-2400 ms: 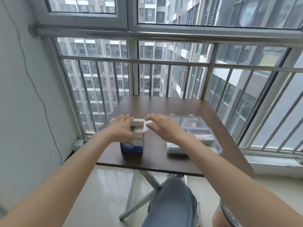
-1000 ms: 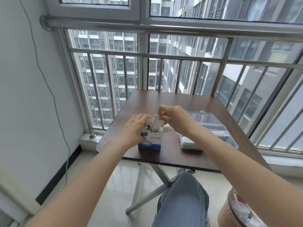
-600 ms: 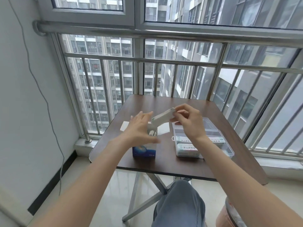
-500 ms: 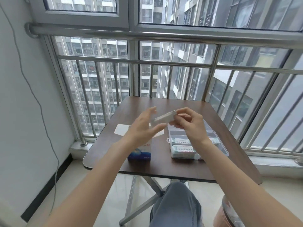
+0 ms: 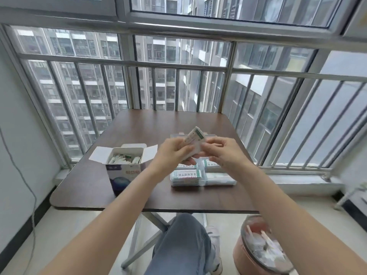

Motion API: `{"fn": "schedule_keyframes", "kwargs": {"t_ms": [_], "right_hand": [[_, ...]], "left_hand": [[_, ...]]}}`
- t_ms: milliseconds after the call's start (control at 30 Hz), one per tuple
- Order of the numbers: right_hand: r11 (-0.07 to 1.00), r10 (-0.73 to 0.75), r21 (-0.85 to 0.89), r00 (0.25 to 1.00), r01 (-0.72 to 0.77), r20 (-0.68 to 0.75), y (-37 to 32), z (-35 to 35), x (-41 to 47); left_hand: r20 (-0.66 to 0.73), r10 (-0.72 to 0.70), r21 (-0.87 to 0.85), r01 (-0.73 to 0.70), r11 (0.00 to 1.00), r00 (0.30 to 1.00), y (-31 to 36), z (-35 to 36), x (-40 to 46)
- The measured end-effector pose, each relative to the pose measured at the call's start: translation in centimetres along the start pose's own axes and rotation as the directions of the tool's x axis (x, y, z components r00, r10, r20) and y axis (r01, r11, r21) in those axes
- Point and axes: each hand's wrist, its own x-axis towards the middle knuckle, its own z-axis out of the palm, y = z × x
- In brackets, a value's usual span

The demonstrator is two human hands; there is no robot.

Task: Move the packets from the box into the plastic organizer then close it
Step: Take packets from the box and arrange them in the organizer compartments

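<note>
A blue and white cardboard box [image 5: 124,175] stands open on the left of the brown table [image 5: 95,187], with several white packets [image 5: 125,158] inside. To its right lies the clear plastic organizer [image 5: 220,178], open, with packets [image 5: 185,175] in its near compartments. My left hand [image 5: 172,153] and my right hand [image 5: 220,153] together hold a small stack of white packets [image 5: 193,140] above the organizer, fingers curled round it.
A window with metal bars runs just behind and to the right of the table. A pink bin [image 5: 258,249] with a clear liner stands on the floor at the lower right. My knee [image 5: 184,243] is under the table's front edge.
My right hand pulled packets out of the box and carried them right. My left hand left the box and joined it. Both hands now hold the stack over the organizer.
</note>
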Motion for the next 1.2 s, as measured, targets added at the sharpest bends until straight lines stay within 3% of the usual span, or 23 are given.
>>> {"fn": "schedule_keyframes", "kwargs": {"t_ms": [300, 633, 800, 967, 1100, 1200], "right_hand": [[0.993, 0.079, 0.094, 0.996, -0.075, -0.041, 2.0, -1.2, 0.7], [0.972, 0.098, 0.216, 0.995, -0.095, -0.005, 3.0, -2.5, 0.6], [0.978, 0.124, 0.172, 0.991, -0.114, -0.05, 3.1, -1.9, 1.0], [0.964, 0.145, 0.237, 0.984, -0.116, -0.107, 3.4, -1.9, 1.6], [0.996, 0.094, 0.016, 0.987, -0.093, -0.129, 3.9, -2.4, 2.0], [0.99, 0.083, -0.103, 0.985, -0.099, -0.151, 4.3, -2.4, 2.3]], "left_hand": [[-0.148, -0.111, -0.288, 0.065, 0.955, 0.983, -1.7, 2.2, -0.2], [-0.16, -0.147, -0.266, 0.101, 0.959, 0.976, -2.4, 3.1, 0.0], [-0.224, -0.149, -0.281, 0.083, 0.956, 0.963, -2.8, 2.6, 0.0], [-0.295, -0.159, -0.339, 0.052, 0.939, 0.942, -3.4, 2.0, 0.2], [-0.352, -0.164, -0.197, 0.098, 0.975, 0.921, -4.0, 1.8, 0.6], [-0.375, -0.076, 0.071, 0.111, 0.991, 0.924, -4.5, 1.9, 1.0]]}}
